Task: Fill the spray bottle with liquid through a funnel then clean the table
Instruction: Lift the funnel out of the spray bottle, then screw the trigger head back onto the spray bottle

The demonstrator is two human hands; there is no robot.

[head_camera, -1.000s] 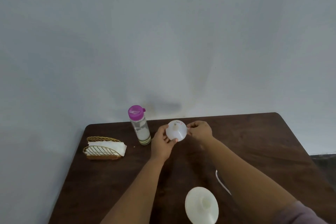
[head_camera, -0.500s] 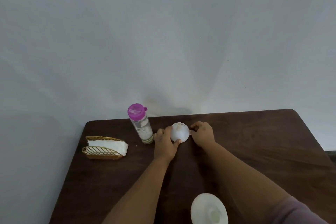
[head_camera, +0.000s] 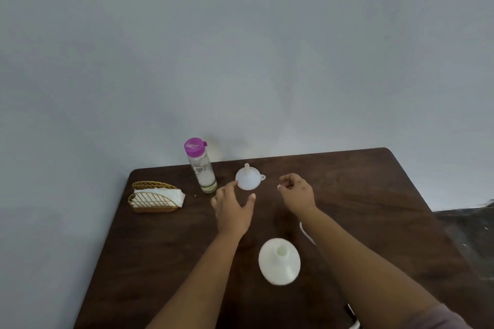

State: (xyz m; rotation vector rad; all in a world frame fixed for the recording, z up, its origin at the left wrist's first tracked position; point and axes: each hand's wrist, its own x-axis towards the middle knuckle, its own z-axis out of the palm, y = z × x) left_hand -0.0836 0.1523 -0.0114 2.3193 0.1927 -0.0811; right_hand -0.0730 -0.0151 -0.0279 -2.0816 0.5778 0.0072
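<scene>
A white funnel [head_camera: 247, 180] stands upside down on the dark wooden table [head_camera: 374, 195], spout up. Just in front of it hovers my left hand [head_camera: 232, 207], fingers spread, one fingertip at the funnel's left rim. My right hand [head_camera: 295, 192] is to the funnel's right, apart from it, fingers loosely curled and holding nothing. A white spray bottle [head_camera: 279, 262] without its top stands near me between my forearms. A clear bottle with a pink cap [head_camera: 201, 167] holds some liquid and stands left of the funnel.
A gold wire holder with white napkins [head_camera: 156, 197] sits at the table's left side. A thin white tube [head_camera: 307, 233] lies partly hidden behind my right forearm. A grey wall rises right behind the table. Floor shows at the right.
Both hands held the funnel in the air, lowered it onto the table upside down, and have let go. My right hand has drawn away to the right.
</scene>
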